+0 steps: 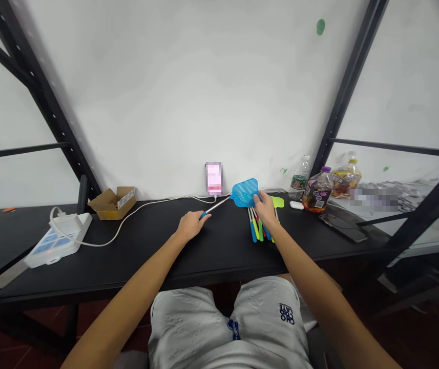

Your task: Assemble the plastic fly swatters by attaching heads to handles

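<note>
A blue fly swatter [245, 193] with a perforated paddle and a thin metal shaft is held between my two hands above the black table. My left hand [191, 225] is closed round its blue handle. At the paddle's right edge, my right hand [265, 207] pinches the mesh. Beneath that hand lies a bunch of fly swatters [257, 230] with blue, yellow and green handles pointing toward me. A lime-green paddle [278, 202] shows to the right of my right hand; the other paddles are mostly hidden.
A phone [214, 178] leans on the wall, plugged into a white cable. To the left are an open cardboard box [113, 203] and a white power strip [60, 241]. At right stand several bottles [318, 190], a white case [296, 205] and a dark phone [342, 227]. Black metal posts [352, 77] frame the table.
</note>
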`<state>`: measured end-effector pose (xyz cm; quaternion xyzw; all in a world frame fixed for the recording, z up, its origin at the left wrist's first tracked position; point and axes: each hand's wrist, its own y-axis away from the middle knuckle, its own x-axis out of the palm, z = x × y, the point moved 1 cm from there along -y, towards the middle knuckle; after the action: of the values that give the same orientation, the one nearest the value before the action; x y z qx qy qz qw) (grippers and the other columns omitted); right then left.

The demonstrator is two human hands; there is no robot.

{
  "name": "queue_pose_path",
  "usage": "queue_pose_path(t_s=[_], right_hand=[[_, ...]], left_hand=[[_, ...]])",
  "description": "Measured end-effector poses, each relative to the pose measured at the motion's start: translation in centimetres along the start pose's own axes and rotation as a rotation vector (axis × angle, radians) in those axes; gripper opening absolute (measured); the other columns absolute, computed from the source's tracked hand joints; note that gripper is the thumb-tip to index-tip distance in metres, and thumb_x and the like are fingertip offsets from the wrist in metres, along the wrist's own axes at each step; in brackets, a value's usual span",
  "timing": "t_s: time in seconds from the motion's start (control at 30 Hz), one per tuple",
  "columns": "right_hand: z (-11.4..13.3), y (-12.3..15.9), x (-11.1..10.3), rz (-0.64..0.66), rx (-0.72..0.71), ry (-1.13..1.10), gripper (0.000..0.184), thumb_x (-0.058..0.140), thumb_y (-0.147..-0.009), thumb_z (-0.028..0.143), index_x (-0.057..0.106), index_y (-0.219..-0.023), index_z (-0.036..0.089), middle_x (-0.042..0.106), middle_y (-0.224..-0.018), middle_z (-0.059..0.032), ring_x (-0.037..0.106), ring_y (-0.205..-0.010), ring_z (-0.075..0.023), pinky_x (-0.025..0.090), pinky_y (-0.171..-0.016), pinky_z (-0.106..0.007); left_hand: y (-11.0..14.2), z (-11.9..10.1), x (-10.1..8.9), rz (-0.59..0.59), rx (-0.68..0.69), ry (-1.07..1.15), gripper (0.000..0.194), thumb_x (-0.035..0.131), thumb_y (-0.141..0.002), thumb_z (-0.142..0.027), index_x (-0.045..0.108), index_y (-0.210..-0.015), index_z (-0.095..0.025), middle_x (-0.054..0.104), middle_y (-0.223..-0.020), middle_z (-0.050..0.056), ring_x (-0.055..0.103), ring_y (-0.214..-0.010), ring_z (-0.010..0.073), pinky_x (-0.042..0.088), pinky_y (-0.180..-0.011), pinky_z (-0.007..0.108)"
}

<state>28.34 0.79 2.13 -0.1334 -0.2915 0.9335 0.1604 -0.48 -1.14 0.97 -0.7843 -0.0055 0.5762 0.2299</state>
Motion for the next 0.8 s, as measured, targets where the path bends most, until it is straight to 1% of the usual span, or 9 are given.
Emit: queue_pose_path(t_s=[0.1,0.2,0.37,0.53,0.67,0.8], right_hand=[[-0.22,-0.2,-0.2,-0.029,0.001,0.001,0.039,0.047,-0.084,0.043,0.064,-0.105,0.014,0.067,-0.109,-0.0114,0.061,-0.101,-0.0246,0.047,-0.089,-0.037],[-0.46,-0.31,-0.32,-0.05,0.005,0.001,0.042,0.049,-0.083,0.043,0.065,-0.109,0.013,0.067,-0.111,-0.0123,0.06,-0.104,-0.0261,0.047,-0.09,-0.039],[-0.6,-0.37,-0.35,-0.029,-0.009,-0.029,0.042,0.05,-0.083,0.041,0.066,-0.109,0.013,0.069,-0.109,-0.0116,0.061,-0.101,-0.0266,0.048,-0.088,-0.04],[-0.35,-0.26,-0.47,-0.015,-0.006,-0.03,0.042,0.051,-0.083,0.041,0.067,-0.109,0.013,0.069,-0.108,-0.0119,0.062,-0.098,-0.0272,0.05,-0.085,-0.04],[0.01,-0.1,-0.45,0.01,-0.026,-0.03,0.041,0.05,-0.083,0.041,0.067,-0.11,0.016,0.069,-0.11,-0.0105,0.062,-0.1,-0.0268,0.049,-0.087,-0.041],[0.33,0.13,-0.22,0.006,-0.041,-0.004,0.042,0.049,-0.084,0.042,0.067,-0.11,0.015,0.069,-0.11,-0.0109,0.061,-0.102,-0.0259,0.047,-0.091,-0.041]], left_hand=[[0.06,0.1,-0.2,0.004,0.021,-0.043,0.05,0.034,-0.093,-0.06,0.062,-0.077,-0.022,0.065,-0.076,0.006,0.061,-0.073,0.0206,0.034,-0.063,0.026],[0.12,0.13,-0.28,0.016,0.039,-0.075,0.049,0.033,-0.093,-0.06,0.064,-0.08,-0.022,0.066,-0.078,0.007,0.061,-0.075,0.0208,0.035,-0.065,0.026],[0.23,0.07,-0.43,0.044,0.042,-0.122,0.048,0.033,-0.094,-0.058,0.064,-0.084,-0.023,0.067,-0.081,0.007,0.062,-0.077,0.0205,0.036,-0.066,0.026],[0.34,-0.19,-0.66,0.052,0.047,-0.114,0.046,0.034,-0.094,-0.057,0.064,-0.084,-0.023,0.067,-0.081,0.007,0.062,-0.078,0.0209,0.036,-0.066,0.026],[0.4,-0.38,-0.66,0.05,0.048,-0.085,0.046,0.036,-0.093,-0.056,0.064,-0.083,-0.022,0.066,-0.08,0.007,0.062,-0.076,0.0215,0.036,-0.066,0.027],[0.35,-0.24,-0.52,0.046,0.029,-0.046,0.044,0.038,-0.093,-0.056,0.064,-0.082,-0.022,0.066,-0.08,0.007,0.062,-0.077,0.0218,0.037,-0.067,0.027]])
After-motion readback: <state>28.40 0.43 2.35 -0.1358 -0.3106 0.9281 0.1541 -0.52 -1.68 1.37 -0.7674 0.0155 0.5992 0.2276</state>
